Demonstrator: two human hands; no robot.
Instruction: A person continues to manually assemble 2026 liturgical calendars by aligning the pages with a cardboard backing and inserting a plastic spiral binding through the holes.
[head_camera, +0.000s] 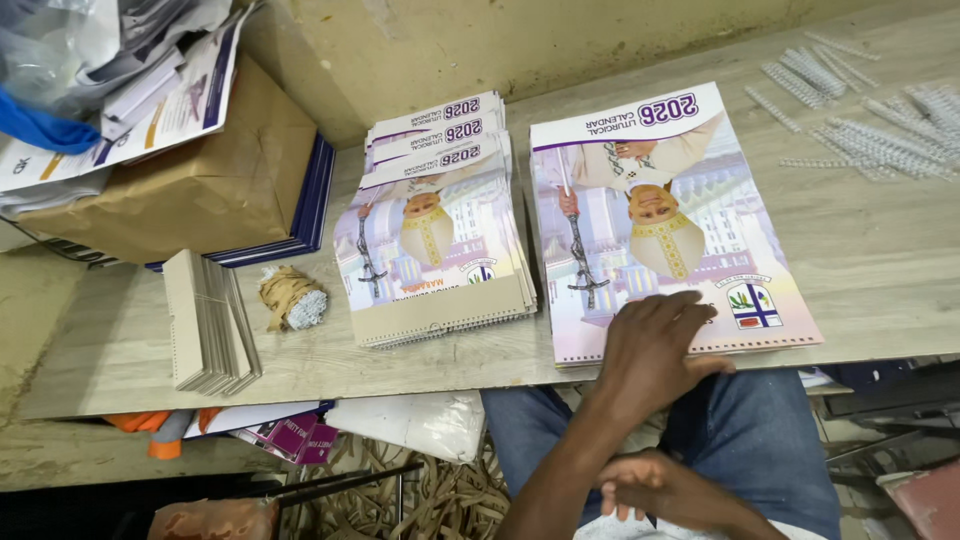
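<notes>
Pressing flat on the near edge of the large glossy wall calendar with the purple-and-white printed cover (690, 215), my left hand (655, 350) lies palm down. Its fingers are spread and its thumb points right, so it is released, not gripping. The calendar lies face up at the front of the pale wood-grain desk (880, 265), with its bottom margin level with the desk edge and directly above my lap.

My right hand (650, 490) rests low over the blue denim on my thigh with its fingers curled. I cannot tell whether it encloses anything.

Step in hand, as I judge it: steadying and squaring the calendar sheets against the desk edge. No binding shows along the near margin under the palm.

Adjacent items:
- A fanned pile of matching calendars with grey card backs (435, 240) lies just to the left, apart from the held one.
- Loose white wire binding combs (860, 130) are scattered at the far right, well apart from both hands.
- A stack of grey cardboard strips (205, 320) and a small bundle of tan cord (290, 297) sit at the left.
- A brown paper-wrapped parcel (200, 170) sits behind them.

The next move calls for keeping downward pressure so the sheets stay aligned. The right hand would also have to rise from the lap, since every other item on the desk is beyond the left hand's present position.
</notes>
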